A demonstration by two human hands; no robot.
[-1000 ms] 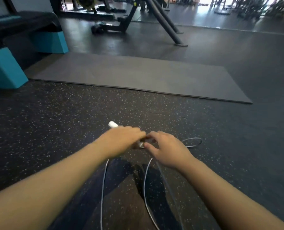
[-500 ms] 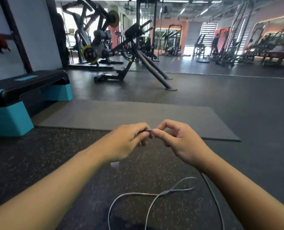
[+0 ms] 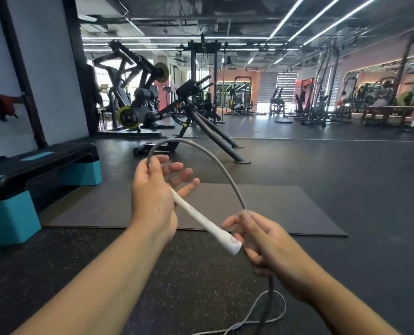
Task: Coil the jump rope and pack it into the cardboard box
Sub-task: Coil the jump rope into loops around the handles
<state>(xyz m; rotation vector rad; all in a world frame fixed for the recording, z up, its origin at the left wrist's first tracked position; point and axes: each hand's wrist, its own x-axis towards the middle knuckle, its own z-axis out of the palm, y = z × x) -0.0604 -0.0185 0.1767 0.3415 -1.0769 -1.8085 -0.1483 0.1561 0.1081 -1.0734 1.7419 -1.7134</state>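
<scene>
My left hand (image 3: 152,197) holds the white handle (image 3: 204,222) of the jump rope across its palm, fingers loosely spread, thumb pinching the grey rope near the top. The grey rope (image 3: 215,163) arches up from that hand and comes down into my right hand (image 3: 268,240), which grips it just beside the handle's lower end. Below my right hand the rope hangs to the floor and lies in a loose loop (image 3: 268,313). No cardboard box is in view.
A grey exercise mat (image 3: 285,209) lies on the dark speckled floor ahead. A black and teal step platform (image 3: 32,180) stands at the left. Gym machines (image 3: 152,110) and racks fill the background.
The view has tilted up from the floor. My hands have lifted the rope off the floor and moved apart, and a high arch of rope now spans between them.
</scene>
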